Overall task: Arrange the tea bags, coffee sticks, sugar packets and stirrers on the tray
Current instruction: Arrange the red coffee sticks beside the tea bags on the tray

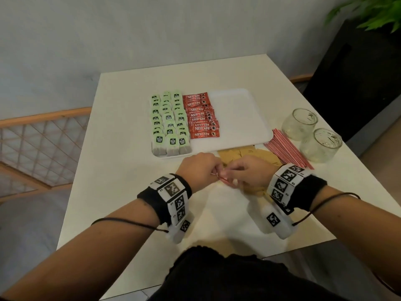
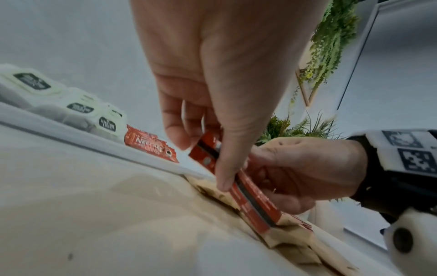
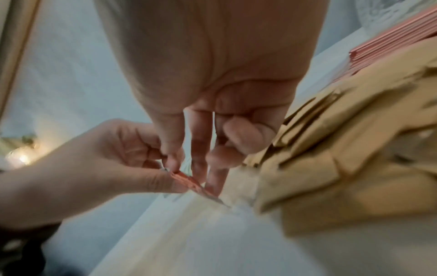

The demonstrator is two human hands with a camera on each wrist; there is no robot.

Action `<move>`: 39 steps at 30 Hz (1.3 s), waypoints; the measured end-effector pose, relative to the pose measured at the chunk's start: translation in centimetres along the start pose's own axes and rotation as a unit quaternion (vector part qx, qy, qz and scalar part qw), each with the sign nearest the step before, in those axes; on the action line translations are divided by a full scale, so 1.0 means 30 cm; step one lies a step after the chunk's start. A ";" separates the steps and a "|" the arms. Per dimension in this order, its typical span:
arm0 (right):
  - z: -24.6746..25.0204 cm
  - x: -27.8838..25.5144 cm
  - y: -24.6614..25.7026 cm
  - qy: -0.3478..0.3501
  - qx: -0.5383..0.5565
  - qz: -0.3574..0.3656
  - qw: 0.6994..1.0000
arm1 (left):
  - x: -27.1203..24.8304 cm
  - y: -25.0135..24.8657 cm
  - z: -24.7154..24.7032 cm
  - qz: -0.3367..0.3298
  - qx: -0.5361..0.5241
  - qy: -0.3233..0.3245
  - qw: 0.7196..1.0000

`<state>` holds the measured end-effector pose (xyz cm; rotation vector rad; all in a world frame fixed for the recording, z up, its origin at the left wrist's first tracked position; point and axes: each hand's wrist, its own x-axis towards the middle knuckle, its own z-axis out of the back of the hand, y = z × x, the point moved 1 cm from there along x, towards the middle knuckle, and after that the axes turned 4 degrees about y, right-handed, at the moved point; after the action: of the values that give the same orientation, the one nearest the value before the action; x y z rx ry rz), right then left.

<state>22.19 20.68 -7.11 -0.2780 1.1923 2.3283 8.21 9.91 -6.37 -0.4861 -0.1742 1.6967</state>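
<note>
A white tray (image 1: pixel 243 118) lies mid-table. Its left part holds rows of green tea bags (image 1: pixel 169 120), with red coffee sticks (image 1: pixel 202 116) stacked beside them. Just in front of the tray, my left hand (image 1: pixel 201 168) and right hand (image 1: pixel 245 172) meet over a small stack of red coffee sticks (image 2: pixel 250 198), both pinching it edge-on above the table. Brown sugar packets (image 1: pixel 249 155) lie under and behind my right hand. Red-and-white stirrers (image 1: pixel 286 148) lie to the right of the tray.
Two empty glasses (image 1: pixel 299 123) (image 1: pixel 320 145) stand at the right, beyond the stirrers. The tray's right half shows bare white. A black cabinet with a plant (image 1: pixel 368 14) is at the far right, a wooden lattice rail (image 1: pixel 43 135) at the left.
</note>
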 end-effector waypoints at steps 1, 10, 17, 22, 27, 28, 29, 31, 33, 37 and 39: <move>0.017 0.000 0.005 -0.004 0.028 -0.004 1.000 | 0.003 0.004 0.012 -0.011 0.009 -0.035 0.999; 0.116 0.052 0.003 -0.069 0.188 0.044 0.979 | 0.020 0.066 0.068 -0.088 -0.085 -0.216 0.969; 0.150 0.088 0.006 -0.108 0.160 0.099 0.976 | 0.049 0.099 0.071 0.073 -0.355 -0.137 0.922; 0.204 0.139 0.031 -0.178 0.194 0.045 0.964 | 0.092 0.103 0.109 0.078 -0.321 -0.190 0.924; 0.225 0.216 0.041 -0.169 0.173 0.008 0.970 | 0.125 0.176 0.170 0.143 -0.129 -0.178 0.965; 0.226 0.233 0.039 -0.161 0.138 -0.011 0.977 | 0.125 0.199 0.187 0.164 -0.059 -0.200 0.964; 0.226 0.249 0.033 -0.151 0.106 -0.034 0.982 | 0.122 0.219 0.206 0.180 -0.016 -0.219 0.959; 0.219 0.281 0.018 -0.126 0.071 -0.081 0.986 | 0.118 0.257 0.224 0.201 0.030 -0.228 0.952; 0.208 0.311 0.009 -0.114 0.062 -0.118 0.985 | 0.117 0.284 0.225 0.213 0.064 -0.213 0.952; 0.191 0.364 0.005 -0.139 0.085 -0.156 0.974 | 0.136 0.280 0.198 0.202 0.119 -0.125 0.964; 0.191 0.393 0.000 -0.146 0.097 -0.168 0.970 | 0.157 0.256 0.175 0.188 0.129 -0.071 0.971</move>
<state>12.41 29.32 -8.40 -0.0572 1.1179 1.8696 -1.41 13.83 -5.61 -0.2092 0.0411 2.0924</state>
